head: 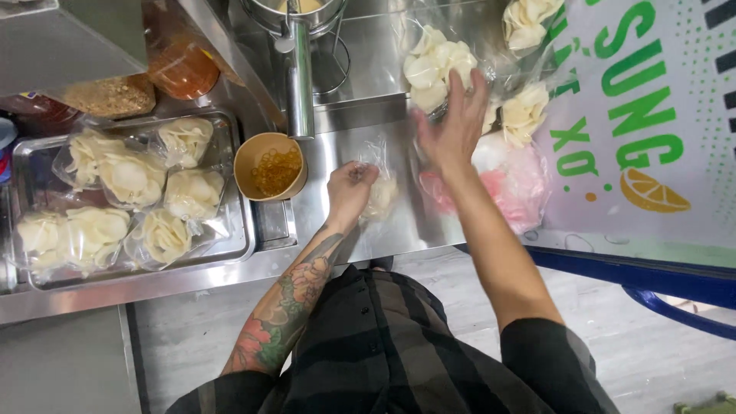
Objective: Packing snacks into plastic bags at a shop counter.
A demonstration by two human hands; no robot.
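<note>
My left hand (pixel 349 188) is closed on the neck of a small clear plastic bag of white crackers (pixel 381 195) resting on the steel counter (pixel 360 230). My right hand (pixel 454 126), fingers spread, reaches into a large clear bag of loose white crackers (pixel 435 65) at the back of the counter. Whether its fingertips hold a cracker is hidden. A pink plastic bag (pixel 515 184) lies just to the right of my right wrist.
A steel tray (pixel 238 230) at the left holds several filled cracker bags (pixel 130 176). A paper cup of rubber bands (pixel 271 165) stands between tray and hands. A steel post (pixel 300 77) rises behind it. A printed banner (pixel 652 115) covers the right.
</note>
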